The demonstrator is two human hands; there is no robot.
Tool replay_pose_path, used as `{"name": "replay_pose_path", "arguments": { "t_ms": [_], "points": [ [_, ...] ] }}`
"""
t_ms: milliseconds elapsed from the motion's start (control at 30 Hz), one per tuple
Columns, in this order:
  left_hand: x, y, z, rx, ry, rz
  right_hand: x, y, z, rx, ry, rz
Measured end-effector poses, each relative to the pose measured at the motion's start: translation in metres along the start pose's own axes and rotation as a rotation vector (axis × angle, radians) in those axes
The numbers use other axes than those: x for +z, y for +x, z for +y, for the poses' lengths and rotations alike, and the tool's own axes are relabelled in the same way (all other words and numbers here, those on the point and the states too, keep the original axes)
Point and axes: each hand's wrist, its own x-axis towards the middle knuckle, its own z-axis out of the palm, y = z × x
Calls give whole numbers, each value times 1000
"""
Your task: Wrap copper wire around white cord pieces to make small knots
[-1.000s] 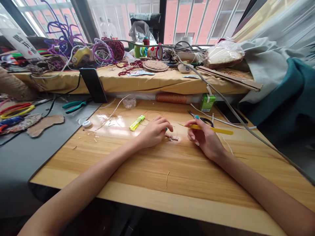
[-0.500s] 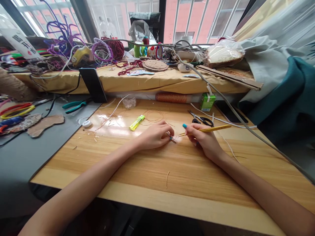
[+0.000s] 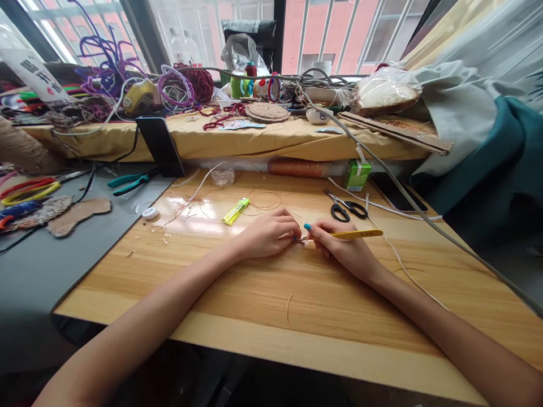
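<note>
Nearest me, a short tan strand [image 3: 289, 308] lies alone on the wooden surface [image 3: 237, 305], and nothing around it has shifted. Farther in, my two hands have closed up. A second ago they were well apart; now the right hand [image 3: 344, 247] has come left until its fingers are just beside those of the left hand [image 3: 269, 233]. The small brown piece [image 3: 301, 241] sits between them, low over the surface; I can't tell whether it touches the wood. My left fingers look pinched on its left end, with much of it hidden. My right fingers grip the yellow tweezers [image 3: 360, 233], whose tips now reach the piece where half a second ago a gap remained. I read that as the work going from lining up to fine handling, left steadying, right working; whether the tips have hold of anything, I can't tell.

Beyond, the right hand's shift has uncovered both loops of the black-handled scissors [image 3: 347, 210]. Farther left, the yellow-green packet [image 3: 236, 211] and the wire coil [image 3: 266, 198] are unchanged, as is the small green carton [image 3: 357, 176] at the far right.
</note>
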Motion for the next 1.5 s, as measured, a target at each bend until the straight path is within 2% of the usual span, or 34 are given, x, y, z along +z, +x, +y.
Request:
{"name": "replay_pose_path", "arguments": {
  "t_ms": [167,267,400,600,733,800,933,1033,1133,1300,1433,1500],
  "points": [
    [0,0,2,3,38,1,1,-2,-2,-112,-137,-9],
    [-2,0,4,5,66,5,1,-2,-3,-78,-68,-18],
    [-1,-1,4,4,60,4,1,-1,-2,-6,35,58],
    [-1,-1,3,-7,64,-3,1,-1,-4,-100,-134,11],
    [-2,-1,4,-23,77,-2,2,-2,-4,-118,-129,19],
    [-2,-1,4,-11,86,1,3,-2,-2,-66,-62,15],
    [-1,-2,5,36,126,0,3,3,4,139,210,-11],
    [0,-2,6,58,140,-5,2,5,6,197,293,-20],
    [1,-1,7,57,131,-10,3,3,3,136,194,12],
    [3,1,7,45,141,-14,8,-4,0,-152,-222,92],
    [1,0,9,13,132,-5,10,-5,4,-232,-336,116],
    [-1,0,9,-33,103,39,9,-4,7,-290,-346,133]
  ]
}}
